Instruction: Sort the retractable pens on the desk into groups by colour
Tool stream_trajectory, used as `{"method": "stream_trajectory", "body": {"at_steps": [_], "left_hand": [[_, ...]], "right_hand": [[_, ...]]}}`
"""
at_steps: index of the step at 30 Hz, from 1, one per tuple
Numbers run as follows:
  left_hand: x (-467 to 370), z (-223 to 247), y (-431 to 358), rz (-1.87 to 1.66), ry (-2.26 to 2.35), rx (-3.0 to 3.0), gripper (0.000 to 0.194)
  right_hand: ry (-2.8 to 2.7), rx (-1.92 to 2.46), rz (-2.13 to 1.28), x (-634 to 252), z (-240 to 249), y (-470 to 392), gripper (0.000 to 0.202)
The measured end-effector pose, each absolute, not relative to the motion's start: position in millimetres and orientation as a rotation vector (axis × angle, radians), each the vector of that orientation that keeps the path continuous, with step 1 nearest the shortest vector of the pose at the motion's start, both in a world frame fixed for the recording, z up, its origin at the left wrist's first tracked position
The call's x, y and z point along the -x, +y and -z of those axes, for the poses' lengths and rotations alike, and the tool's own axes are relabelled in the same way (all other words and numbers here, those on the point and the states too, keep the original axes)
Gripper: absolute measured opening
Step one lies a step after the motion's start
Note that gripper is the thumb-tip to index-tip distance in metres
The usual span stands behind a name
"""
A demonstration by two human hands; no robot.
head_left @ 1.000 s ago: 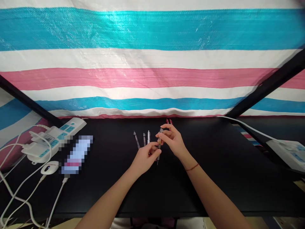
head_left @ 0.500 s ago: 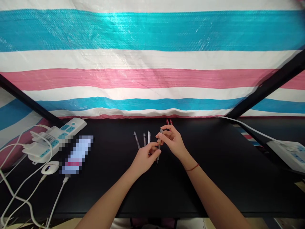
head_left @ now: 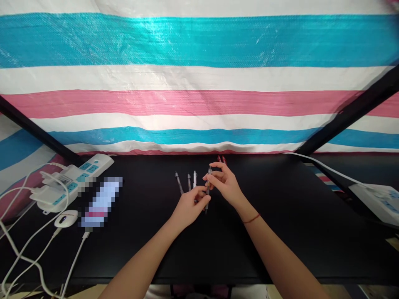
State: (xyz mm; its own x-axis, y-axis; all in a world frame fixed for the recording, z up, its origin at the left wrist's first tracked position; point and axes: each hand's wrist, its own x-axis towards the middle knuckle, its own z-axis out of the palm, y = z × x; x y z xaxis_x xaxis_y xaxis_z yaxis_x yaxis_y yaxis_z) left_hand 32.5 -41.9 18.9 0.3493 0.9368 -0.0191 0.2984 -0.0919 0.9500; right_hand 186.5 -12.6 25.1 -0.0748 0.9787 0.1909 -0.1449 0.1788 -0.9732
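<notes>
Both hands hold one clear-barrelled click pen (head_left: 210, 170), tilted slightly with its tip end toward me. My left hand (head_left: 191, 205) pinches the lower barrel between thumb and fingers. Around the upper barrel, my right hand (head_left: 227, 186) has its thumb and fingers closed, with the index finger raised near the push button. Left of the held pen lie a white pen (head_left: 195, 177), a clear pen (head_left: 189, 181) and another dark clear pen (head_left: 178, 182), their lower ends partly behind my left hand. Two red-ended pens (head_left: 223, 160) show behind my right hand.
On the black desk (head_left: 140, 249), a white power strip (head_left: 102, 162) with tangled cables sits at left. Nearby are a blurred phone (head_left: 102, 201) on a cable and a white mouse-like device (head_left: 65, 219). Another white power strip (head_left: 370, 201) lies at right. A striped sheet (head_left: 199, 104) hangs behind.
My right index finger has lifted slightly off the pen's top, so the push button now shows. The pen's tip end sits a little higher. My left hand has barely moved.
</notes>
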Motion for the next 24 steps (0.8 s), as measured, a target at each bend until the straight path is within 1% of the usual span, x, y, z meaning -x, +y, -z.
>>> {"method": "stream_trajectory", "body": {"at_steps": [5,9,10,13,16,20,24], "left_hand": [[-33.0,-19.6,-42.8,-0.783,1.137,-1.602,0.028],[-32.9,-22.9,-41.5,-0.831,1.148,-1.538,0.028],[-32.4,-23.5,-40.3,-0.871,1.157,-1.497,0.028],[-29.5,-23.9,-35.1,-1.050,1.183,-1.318,0.030],[-25.5,-23.6,-30.3,-1.193,1.185,-1.181,0.032],[-23.4,-23.5,-29.3,-1.225,1.159,-1.194,0.029],[-23.9,-23.0,-31.4,-1.158,1.195,-1.334,0.026]], "right_hand": [[-1.252,0.945,-1.197,-186.4,-23.8,-11.4,0.038],[-1.235,0.951,-1.183,-187.3,-21.0,-8.8,0.046],[-1.247,0.952,-1.188,-187.6,-20.6,-8.5,0.045],[-1.390,0.988,-1.211,-187.1,-21.3,-10.4,0.030],[-1.580,1.037,-1.216,-183.4,-23.3,-15.5,0.026],[-1.682,1.076,-1.112,-177.0,-25.4,-20.9,0.018],[-1.766,1.123,-0.939,-174.5,-26.7,-20.9,0.010]]}}
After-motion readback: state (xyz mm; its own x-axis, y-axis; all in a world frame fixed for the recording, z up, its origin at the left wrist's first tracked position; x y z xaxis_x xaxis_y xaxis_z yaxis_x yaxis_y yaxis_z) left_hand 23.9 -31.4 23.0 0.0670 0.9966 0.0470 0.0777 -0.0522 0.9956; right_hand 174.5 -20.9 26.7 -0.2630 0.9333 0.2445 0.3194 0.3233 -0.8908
